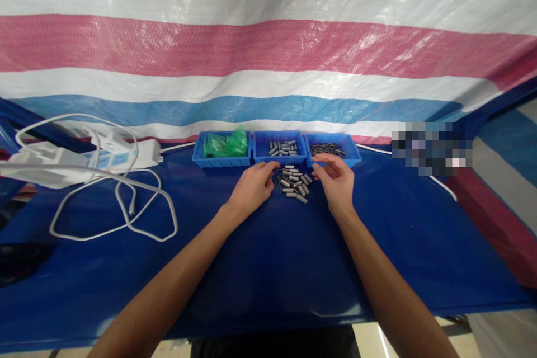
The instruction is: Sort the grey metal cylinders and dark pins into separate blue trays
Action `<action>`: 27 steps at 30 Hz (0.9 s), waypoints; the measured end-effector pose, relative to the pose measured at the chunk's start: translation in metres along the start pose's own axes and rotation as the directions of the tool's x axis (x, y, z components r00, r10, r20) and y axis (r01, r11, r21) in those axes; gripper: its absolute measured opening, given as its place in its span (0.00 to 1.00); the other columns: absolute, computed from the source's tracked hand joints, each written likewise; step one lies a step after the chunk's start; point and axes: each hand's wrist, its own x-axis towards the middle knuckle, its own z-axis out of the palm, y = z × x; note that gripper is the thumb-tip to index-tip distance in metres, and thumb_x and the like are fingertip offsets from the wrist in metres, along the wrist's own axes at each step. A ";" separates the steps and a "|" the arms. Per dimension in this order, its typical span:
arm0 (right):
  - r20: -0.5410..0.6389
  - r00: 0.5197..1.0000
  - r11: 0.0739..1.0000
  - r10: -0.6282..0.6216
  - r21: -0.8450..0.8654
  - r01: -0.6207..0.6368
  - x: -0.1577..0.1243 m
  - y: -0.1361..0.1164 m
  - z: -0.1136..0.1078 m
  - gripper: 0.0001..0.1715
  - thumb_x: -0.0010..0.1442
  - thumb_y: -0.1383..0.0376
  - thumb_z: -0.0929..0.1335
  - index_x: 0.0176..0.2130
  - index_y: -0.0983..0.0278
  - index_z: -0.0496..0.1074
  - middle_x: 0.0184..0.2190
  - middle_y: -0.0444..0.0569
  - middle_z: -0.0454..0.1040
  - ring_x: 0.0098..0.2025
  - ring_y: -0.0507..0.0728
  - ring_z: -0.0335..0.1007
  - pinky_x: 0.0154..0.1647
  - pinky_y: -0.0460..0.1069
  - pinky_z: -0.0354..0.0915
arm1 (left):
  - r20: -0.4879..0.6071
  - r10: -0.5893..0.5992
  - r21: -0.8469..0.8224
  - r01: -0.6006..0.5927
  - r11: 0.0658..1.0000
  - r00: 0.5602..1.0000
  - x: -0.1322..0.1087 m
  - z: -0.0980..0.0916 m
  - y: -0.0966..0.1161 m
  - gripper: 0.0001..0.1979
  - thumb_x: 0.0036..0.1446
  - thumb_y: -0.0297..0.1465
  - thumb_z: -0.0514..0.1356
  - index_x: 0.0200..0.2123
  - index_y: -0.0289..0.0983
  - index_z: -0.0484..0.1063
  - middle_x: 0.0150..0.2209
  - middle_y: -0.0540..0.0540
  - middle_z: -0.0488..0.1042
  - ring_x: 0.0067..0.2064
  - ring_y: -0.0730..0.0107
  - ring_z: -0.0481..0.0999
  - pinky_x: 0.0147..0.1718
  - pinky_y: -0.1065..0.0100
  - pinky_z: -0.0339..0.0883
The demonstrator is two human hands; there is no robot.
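Observation:
My left hand (253, 185) rests on the blue table cover (260, 257), its fingers curled in a pinch at the left edge of a small heap of grey metal cylinders (294, 183); what it pinches is too small to name. My right hand (337, 180) sits at the heap's right edge, thumb and forefinger bent toward each other near the cylinders, apparently holding something tiny. Behind the heap stand three blue trays in a row: one with green plastic bags (222, 158), one with grey cylinders (257, 148), one with thin dark pins (351, 154).
A white power strip (126, 154) with looping white cables (117, 201) lies at the left. A striped red, white and blue tarp (268, 45) hangs behind the trays. A dark object (20, 260) sits at the left edge.

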 end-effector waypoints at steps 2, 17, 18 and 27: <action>0.002 1.000 1.000 -0.001 0.001 0.001 0.000 0.000 0.000 0.14 0.56 0.60 0.77 0.42 0.60 0.78 0.44 0.49 0.81 0.32 0.54 0.76 0.34 0.51 0.75 | -0.047 0.016 -0.048 -0.018 0.999 0.999 0.001 -0.002 0.002 0.23 0.57 0.18 0.58 0.55 0.37 0.75 0.41 0.43 0.78 0.40 0.64 0.79 0.45 0.63 0.75; 0.264 0.964 0.999 0.039 0.025 -0.048 -0.009 -0.010 0.006 0.18 0.56 0.54 0.78 0.45 0.57 0.79 0.36 0.47 0.82 0.35 0.57 0.79 0.34 0.52 0.74 | 0.069 -0.213 -0.731 0.195 0.654 0.975 0.006 -0.015 0.022 0.11 0.55 0.36 0.71 0.37 0.34 0.82 0.38 0.42 0.85 0.41 0.59 0.86 0.47 0.59 0.81; 0.289 0.956 0.998 0.043 0.028 -0.054 -0.010 -0.012 0.006 0.19 0.56 0.54 0.78 0.45 0.58 0.79 0.36 0.48 0.82 0.35 0.58 0.79 0.35 0.52 0.74 | 0.083 -0.227 -0.756 0.210 0.620 0.970 0.007 -0.015 0.022 0.13 0.54 0.38 0.72 0.39 0.34 0.83 0.38 0.41 0.85 0.41 0.58 0.86 0.47 0.58 0.81; 0.424 0.904 0.993 0.059 0.072 -0.098 -0.012 -0.013 0.005 0.19 0.55 0.55 0.79 0.45 0.59 0.81 0.37 0.48 0.84 0.38 0.58 0.81 0.39 0.51 0.75 | 0.112 -0.269 -0.770 0.255 0.585 0.957 0.008 -0.018 0.027 0.16 0.56 0.42 0.71 0.32 0.33 0.80 0.32 0.42 0.84 0.33 0.64 0.84 0.39 0.64 0.80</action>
